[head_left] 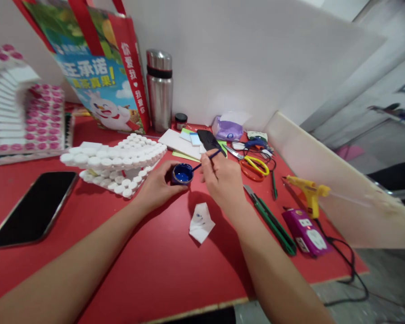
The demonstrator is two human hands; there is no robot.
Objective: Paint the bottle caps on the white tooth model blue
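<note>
My left hand (162,184) is wrapped round a small paint jar (182,174) with deep blue paint inside. A thin paintbrush (206,159) is pinched in my right hand (222,176), its lower end at the jar's rim; the bristles are hard to make out. Below the two hands lies a creased piece of white tissue (201,222) with small blue marks. Just left of my left hand stands a white model (114,162) covered in rows of round white pieces.
Left lie a phone (33,209) and a pink-and-white model (43,117). A steel flask (160,90) and shopping bag (104,76) stand behind. On the right are scissors (253,167), a green utility knife (273,225), a yellow glue gun (308,191) and a purple power box (306,231).
</note>
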